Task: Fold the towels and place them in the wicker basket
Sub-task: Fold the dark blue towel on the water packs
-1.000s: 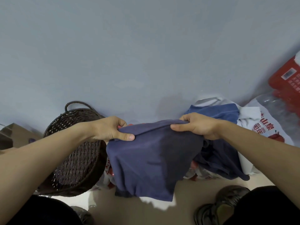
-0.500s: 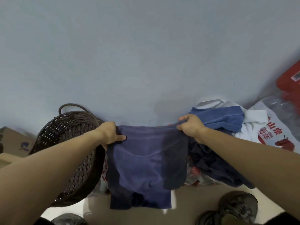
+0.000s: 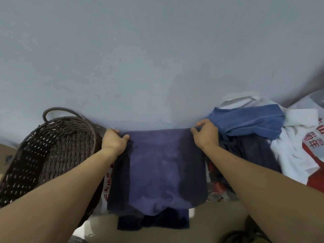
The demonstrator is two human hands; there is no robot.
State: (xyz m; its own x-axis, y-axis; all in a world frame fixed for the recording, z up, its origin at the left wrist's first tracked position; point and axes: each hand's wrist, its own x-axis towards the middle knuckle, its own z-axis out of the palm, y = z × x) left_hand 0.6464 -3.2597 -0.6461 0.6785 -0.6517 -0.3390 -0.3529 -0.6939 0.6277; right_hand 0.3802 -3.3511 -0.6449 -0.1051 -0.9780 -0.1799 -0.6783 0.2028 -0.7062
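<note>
Navy towel [image 3: 163,165] is being gripped at its top corners by left hand [image 3: 114,142] & right hand [image 3: 206,135] — wicker basket [image 3: 52,155] partly hidden behind left arm, cut off at frame edge.

The wicker basket [image 3: 52,155] at the left is cut off by the frame's left edge, and a forearm hides its right wall. The navy towel [image 3: 161,169] covers most of a printed bag [image 3: 107,186] beneath it. At the right edge, a white printed bag [image 3: 301,151] is cropped, its red lettering incomplete. A dark shape at lower right, possibly a shoe [image 3: 245,236], is blurred and cropped.
</note>
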